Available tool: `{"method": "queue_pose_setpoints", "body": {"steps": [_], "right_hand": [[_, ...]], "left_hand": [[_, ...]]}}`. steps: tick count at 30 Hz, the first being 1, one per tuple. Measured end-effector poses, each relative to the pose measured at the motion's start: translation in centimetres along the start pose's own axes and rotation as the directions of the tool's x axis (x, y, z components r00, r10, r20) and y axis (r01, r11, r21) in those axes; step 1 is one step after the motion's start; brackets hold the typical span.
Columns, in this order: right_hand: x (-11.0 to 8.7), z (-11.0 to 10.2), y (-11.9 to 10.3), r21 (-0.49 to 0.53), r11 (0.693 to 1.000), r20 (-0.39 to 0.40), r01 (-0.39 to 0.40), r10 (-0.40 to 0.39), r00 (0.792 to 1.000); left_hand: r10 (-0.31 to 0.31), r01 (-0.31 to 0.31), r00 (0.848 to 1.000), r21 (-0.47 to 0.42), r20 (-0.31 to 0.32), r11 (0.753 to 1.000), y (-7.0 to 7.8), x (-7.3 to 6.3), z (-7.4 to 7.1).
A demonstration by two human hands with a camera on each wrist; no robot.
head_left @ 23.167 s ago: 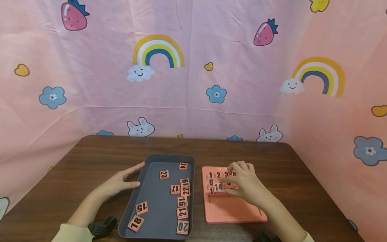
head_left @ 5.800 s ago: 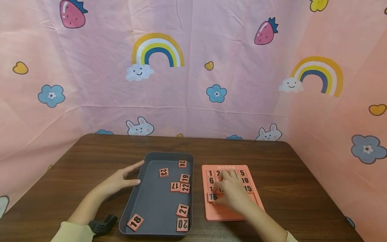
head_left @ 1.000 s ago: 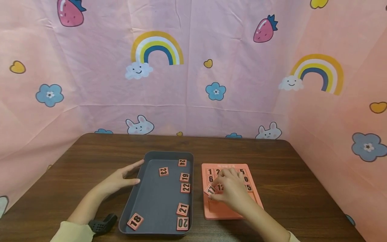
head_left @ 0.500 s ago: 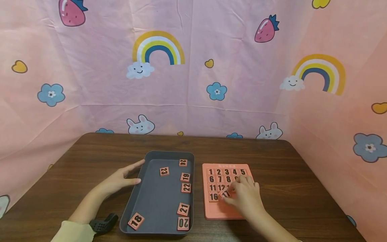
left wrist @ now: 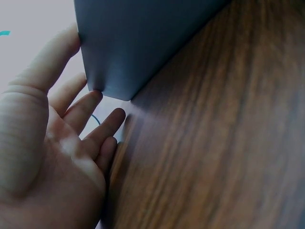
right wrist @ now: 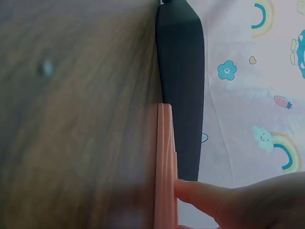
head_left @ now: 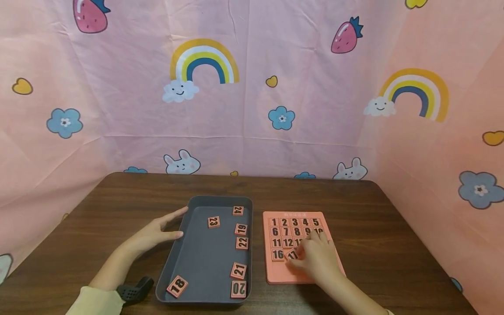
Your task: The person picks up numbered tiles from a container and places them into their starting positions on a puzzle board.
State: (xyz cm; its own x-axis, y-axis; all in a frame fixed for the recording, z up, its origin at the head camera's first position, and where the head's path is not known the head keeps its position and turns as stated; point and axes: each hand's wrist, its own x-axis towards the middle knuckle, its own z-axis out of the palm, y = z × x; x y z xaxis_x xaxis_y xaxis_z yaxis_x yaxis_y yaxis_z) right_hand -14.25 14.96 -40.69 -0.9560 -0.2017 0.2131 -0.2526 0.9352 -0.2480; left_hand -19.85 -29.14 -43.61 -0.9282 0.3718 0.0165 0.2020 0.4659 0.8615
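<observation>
In the head view my right hand (head_left: 318,258) pinches the number 17 tile (head_left: 292,254) between thumb and fingers. This tile sits slightly tilted on the pink number puzzle board (head_left: 283,273), just right of the number 16 tile (head_left: 278,254). Rows of tiles from 1 upward fill the board's upper part; my fingers hide some of them. My left hand (head_left: 151,236) rests with extended fingers against the left side of the dark grey tray (head_left: 204,302). The left wrist view shows those fingertips touching the tray's wall (left wrist: 143,43).
Inside the tray lie loose tiles: 18 (head_left: 177,286), 20 (head_left: 238,289), 21 (head_left: 238,270), 22 (head_left: 242,243), 19 (head_left: 241,229), 23 (head_left: 214,222) and 24 (head_left: 238,210). Tray and board stand side by side on the brown wooden table (head_left: 378,245). A patterned cloth (head_left: 252,105) hangs behind.
Tiles 14, 15, 16 and 17 have gone from tray or hand to the board since the oldest frame. Lately my right hand carried 17 rightward, from above 16 to beside it. The left hand stays put.
</observation>
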Motion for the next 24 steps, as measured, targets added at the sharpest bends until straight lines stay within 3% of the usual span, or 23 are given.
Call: {"method": "queue_pose_setpoints", "body": {"steps": [11,18,24], "right_hand": [[-0.2,-0.6,0.9,0.07,0.997,0.104,0.034,-0.041,0.994],[-0.2,-0.1,1.1,0.052,0.995,0.044,0.083,-0.085,0.995],[-0.1,-0.1,1.1,0.057,0.996,0.04,0.064,-0.066,0.997]], "left_hand": [[0.011,-0.01,1.0,-0.017,0.011,1.0,-0.5,-0.2,0.2],[0.031,-0.031,0.999,-0.028,-0.007,0.999,-0.6,-0.3,0.4],[0.035,-0.035,0.999,-0.02,-0.005,0.999,-0.3,0.0,0.3]]}}
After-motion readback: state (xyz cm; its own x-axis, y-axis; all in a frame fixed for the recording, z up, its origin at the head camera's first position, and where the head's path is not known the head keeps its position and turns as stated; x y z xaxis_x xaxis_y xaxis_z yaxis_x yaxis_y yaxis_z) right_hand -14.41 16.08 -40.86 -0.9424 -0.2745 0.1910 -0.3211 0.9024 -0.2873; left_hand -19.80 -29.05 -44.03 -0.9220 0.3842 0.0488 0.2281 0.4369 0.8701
